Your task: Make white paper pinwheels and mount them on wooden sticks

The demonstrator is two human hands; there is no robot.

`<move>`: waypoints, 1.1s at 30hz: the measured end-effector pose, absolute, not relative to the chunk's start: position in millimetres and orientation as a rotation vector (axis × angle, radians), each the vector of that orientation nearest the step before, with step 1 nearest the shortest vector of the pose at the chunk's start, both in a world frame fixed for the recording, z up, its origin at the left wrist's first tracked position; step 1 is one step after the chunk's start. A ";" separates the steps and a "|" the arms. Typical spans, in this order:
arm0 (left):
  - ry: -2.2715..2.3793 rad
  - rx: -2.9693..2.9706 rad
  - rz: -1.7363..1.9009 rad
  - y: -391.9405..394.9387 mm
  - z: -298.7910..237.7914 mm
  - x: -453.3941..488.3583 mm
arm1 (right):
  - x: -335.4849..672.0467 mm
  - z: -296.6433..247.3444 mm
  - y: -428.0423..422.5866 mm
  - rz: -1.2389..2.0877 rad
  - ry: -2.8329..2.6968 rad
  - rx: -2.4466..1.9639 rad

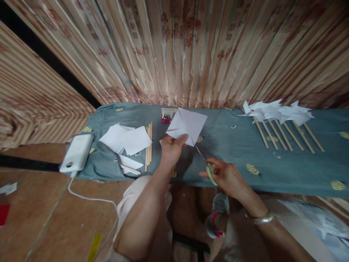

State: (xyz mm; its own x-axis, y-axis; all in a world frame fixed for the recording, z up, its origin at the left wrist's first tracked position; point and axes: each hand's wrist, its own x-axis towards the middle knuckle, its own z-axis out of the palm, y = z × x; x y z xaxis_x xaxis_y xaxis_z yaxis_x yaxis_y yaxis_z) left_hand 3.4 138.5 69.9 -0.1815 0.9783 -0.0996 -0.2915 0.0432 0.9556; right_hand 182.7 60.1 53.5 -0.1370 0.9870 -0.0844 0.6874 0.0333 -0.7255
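Head view: small open box (167, 111), dark metallic pieces (167, 117) contained, set at ten o'clock from the paper square (188, 123); left grip (173, 145) closed, the square's seven-o'clock edge pinched above the desk (231, 145); paper judged light, thin, easily creased, best taken near its edges; scissors (209, 174), five o'clock, held in curled right grip (225, 175).

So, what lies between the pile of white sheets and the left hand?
In the head view, a row of wooden sticks lies between the white sheets and the left hand.
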 end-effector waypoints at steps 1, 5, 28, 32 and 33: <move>1.173 0.845 1.418 138.7 69.4 0.9 | 188.5 52.9 60.3 0.805 -1.920 -1.730; 1.226 0.894 1.354 137.1 63.4 -3.6 | 213.9 51.7 64.8 0.425 -2.022 -1.983; 1.494 1.605 1.028 132.5 44.1 -36.9 | 227.8 55.6 93.8 -0.060 -2.072 -2.335; 1.651 1.849 1.154 139.7 39.7 -58.5 | 232.0 55.9 94.4 -0.103 -2.058 -2.343; 1.696 1.906 1.170 141.6 36.6 -62.9 | 232.3 56.4 94.8 -0.117 -2.047 -2.334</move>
